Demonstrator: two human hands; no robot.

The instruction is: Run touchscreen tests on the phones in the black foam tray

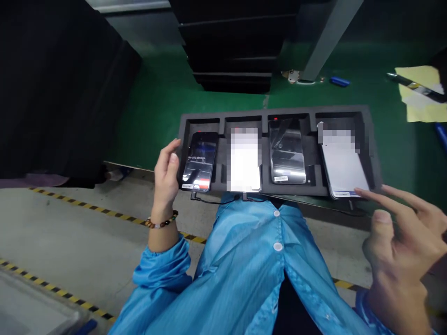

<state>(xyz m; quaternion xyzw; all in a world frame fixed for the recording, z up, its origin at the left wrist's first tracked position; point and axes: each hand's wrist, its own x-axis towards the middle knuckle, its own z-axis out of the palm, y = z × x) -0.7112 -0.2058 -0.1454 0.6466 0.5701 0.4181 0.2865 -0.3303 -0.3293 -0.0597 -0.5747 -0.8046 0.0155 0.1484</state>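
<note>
A black foam tray (370, 122) lies on the edge of a green table and holds several phones in a row. My left hand (166, 173) grips the tray's left end, with its thumb on the rim beside the leftmost phone (200, 161), whose dark screen shows text. Two of the other phones have bright white screens, one second from left (244, 163) and one at the far right (344, 168). Between them lies a dark phone (287, 151). My right hand (398, 232) hovers by the tray's right corner, its index finger stretched out to the bottom edge of the rightmost phone.
Cables hang from the phones' lower ends (209, 200). Stacked black trays (232, 44) stand at the back of the green table (157, 102). Yellow papers (421, 93) and a blue pen (339, 82) lie at the right. Below is a grey floor with yellow-black tape (70, 200).
</note>
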